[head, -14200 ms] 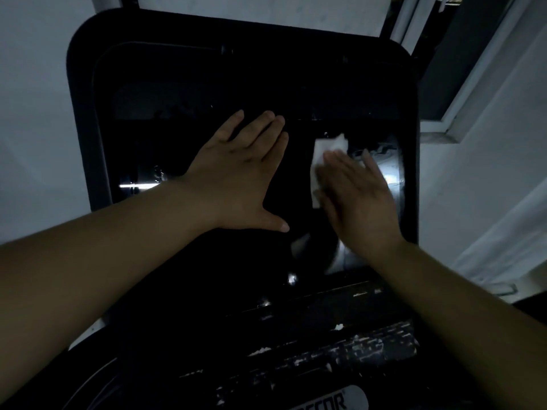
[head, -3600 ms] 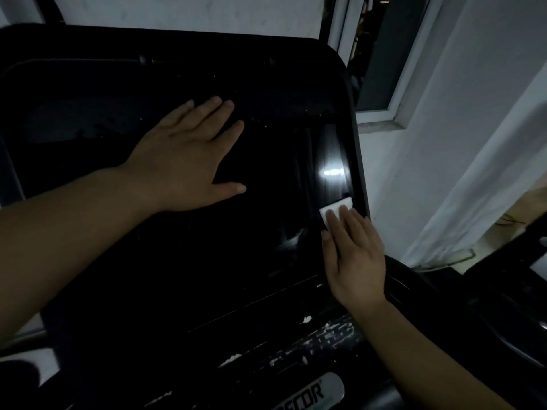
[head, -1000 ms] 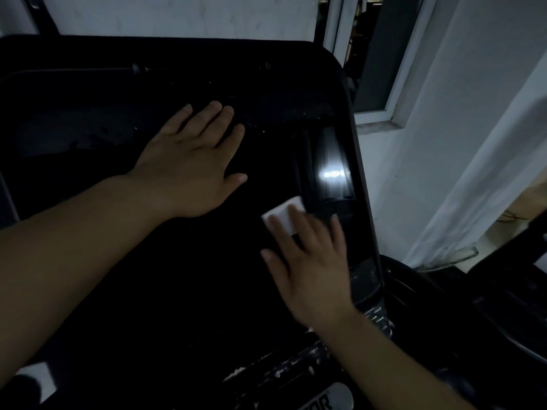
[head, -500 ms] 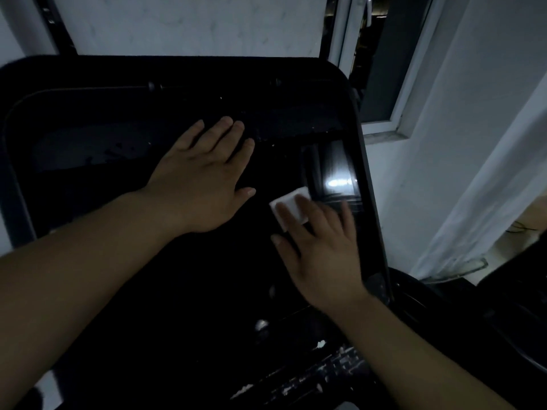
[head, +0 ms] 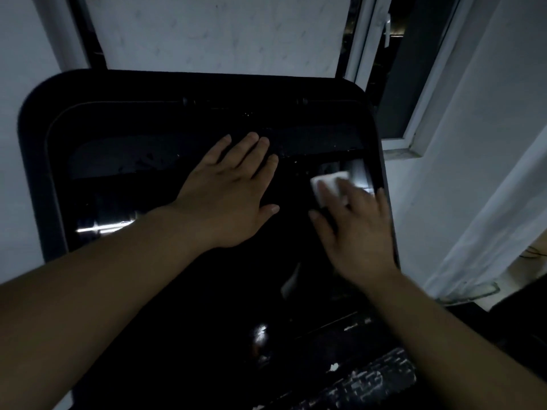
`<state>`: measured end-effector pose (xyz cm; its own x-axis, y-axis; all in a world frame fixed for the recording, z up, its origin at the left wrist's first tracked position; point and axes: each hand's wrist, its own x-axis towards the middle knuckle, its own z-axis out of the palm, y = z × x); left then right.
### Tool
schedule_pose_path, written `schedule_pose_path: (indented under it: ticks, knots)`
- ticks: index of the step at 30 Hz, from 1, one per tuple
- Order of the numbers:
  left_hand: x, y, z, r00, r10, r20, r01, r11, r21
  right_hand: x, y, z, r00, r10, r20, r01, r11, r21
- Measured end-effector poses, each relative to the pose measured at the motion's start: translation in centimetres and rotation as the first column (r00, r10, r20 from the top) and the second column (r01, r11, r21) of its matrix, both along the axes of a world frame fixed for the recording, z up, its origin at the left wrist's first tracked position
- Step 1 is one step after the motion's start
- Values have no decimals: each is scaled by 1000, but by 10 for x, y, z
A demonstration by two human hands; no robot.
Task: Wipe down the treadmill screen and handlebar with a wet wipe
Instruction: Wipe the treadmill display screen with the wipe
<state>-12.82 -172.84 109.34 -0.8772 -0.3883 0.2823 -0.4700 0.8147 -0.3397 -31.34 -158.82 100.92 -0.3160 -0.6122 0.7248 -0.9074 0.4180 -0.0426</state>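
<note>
Black and glossy, the treadmill screen [head: 142, 184] filled most of the view, its rounded bezel dull against the pale wall behind it, with a few bright glints of reflected light on the glass. The left hand [head: 233, 190] lay flat near the middle of the screen, fingers straight and slightly spread, thumb out to the side. The right hand [head: 358, 232] pressed on the screen's right part, close to the right bezel, its straight fingers flat on a white wet wipe [head: 328, 186] that showed past the fingertips, blurred by motion. Below the screen a worn black panel [head: 370, 383] with chipped, whitish flecks ran across the lower edge of the view. Above and to the right of the screen stood a white-framed window [head: 414, 84], dark beyond the glass, and further right of the screen a pale curtain [head: 497, 202] hung down toward the floor. The room was dim, the walls a greyish white.
</note>
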Motion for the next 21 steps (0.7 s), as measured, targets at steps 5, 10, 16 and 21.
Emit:
schedule_pose_path:
  ticks: [5, 10, 16, 21]
  knots:
    - [-2, 2, 0, 1000, 9, 0, -9, 1000, 8, -36, -21, 31, 978, -110, 180, 134, 983, -125]
    - [-1, 3, 1, 1000, 10, -16, -9, 1000, 26, 24, -30, 19, 984, 152, -90, -152, 988, 7]
    - [1, 1, 6, 1000, 9, -5, -8, 996, 91, -21, -26, 41, 988, -20, 152, 26, 999, -38]
    - [1, 4, 14, 995, -22, -101, 46, 969, 242, 16, -38, 43, 991, -11, 131, 12, 1000, -8]
